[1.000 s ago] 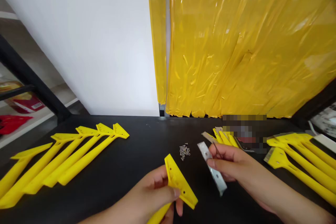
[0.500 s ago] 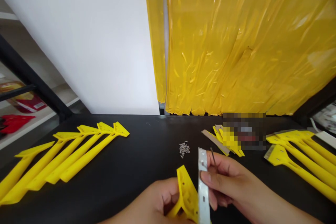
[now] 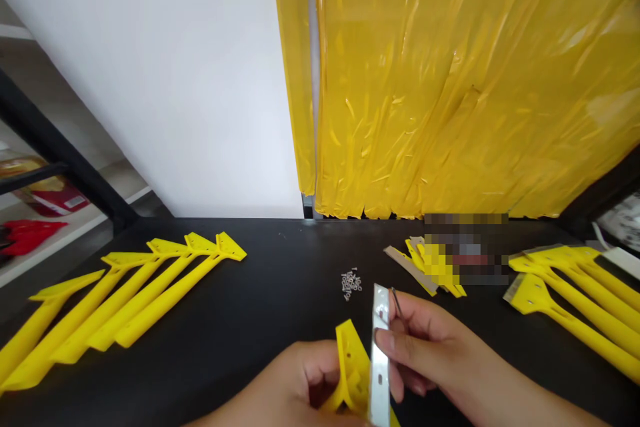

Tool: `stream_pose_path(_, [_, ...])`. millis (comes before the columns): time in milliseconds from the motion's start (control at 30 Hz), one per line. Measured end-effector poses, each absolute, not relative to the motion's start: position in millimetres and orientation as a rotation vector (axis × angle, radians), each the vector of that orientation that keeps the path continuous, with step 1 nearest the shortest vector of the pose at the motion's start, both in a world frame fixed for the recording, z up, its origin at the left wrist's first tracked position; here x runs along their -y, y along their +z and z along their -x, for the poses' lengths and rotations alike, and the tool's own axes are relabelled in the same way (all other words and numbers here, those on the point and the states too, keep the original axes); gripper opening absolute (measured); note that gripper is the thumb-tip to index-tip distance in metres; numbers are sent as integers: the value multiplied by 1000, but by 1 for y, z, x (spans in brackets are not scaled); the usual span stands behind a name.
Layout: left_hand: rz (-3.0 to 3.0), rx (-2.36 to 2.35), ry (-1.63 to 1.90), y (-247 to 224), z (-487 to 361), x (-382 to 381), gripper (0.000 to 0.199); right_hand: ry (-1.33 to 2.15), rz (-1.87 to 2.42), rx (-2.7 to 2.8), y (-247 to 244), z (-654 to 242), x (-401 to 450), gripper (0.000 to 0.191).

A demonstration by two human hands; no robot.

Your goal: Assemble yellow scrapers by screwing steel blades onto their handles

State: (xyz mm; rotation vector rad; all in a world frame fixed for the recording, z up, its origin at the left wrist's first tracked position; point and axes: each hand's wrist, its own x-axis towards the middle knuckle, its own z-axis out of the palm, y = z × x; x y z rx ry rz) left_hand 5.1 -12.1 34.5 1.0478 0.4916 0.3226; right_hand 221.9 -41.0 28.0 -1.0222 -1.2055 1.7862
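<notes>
At the bottom middle, my left hand (image 3: 295, 380) is closed around a yellow scraper handle (image 3: 353, 357), its wide, holed head tilted up. My right hand (image 3: 435, 347) pinches a shiny metal scraper blade (image 3: 381, 340) with slots along it. That blade stands almost upright, its lower part overlapping the handle's head; whether the two touch I cannot tell. A thin dark bent rod, like a hex key (image 3: 397, 303), also sits in my right fingers behind the blade. Beyond my hands lies a small pile of screws (image 3: 351, 285) on the black table.
Several yellow handles without blades (image 3: 165, 300) lie in a row at left. Scrapers with blades fitted (image 3: 533, 295) lie at right. Yellow strips (image 3: 415, 260) lie near a blurred patch at the back. A yellow plastic curtain (image 3: 425, 80) and white panel (image 3: 200, 80) rise behind.
My right hand has moved the blade slightly left, further over the head of the handle. The rod has tilted in my right fingers. My left hand is nearly still.
</notes>
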Motion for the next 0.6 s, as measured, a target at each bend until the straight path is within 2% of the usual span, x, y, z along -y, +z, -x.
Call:
stream_pose_path(400, [-1146,-579,263,34,-1,11,29,1648,1005,1410,23,-220,51,34])
stream_pose_path(600, [-1133,-689,282,24,0,12,24,1740,984,1281,14,-217,44,41])
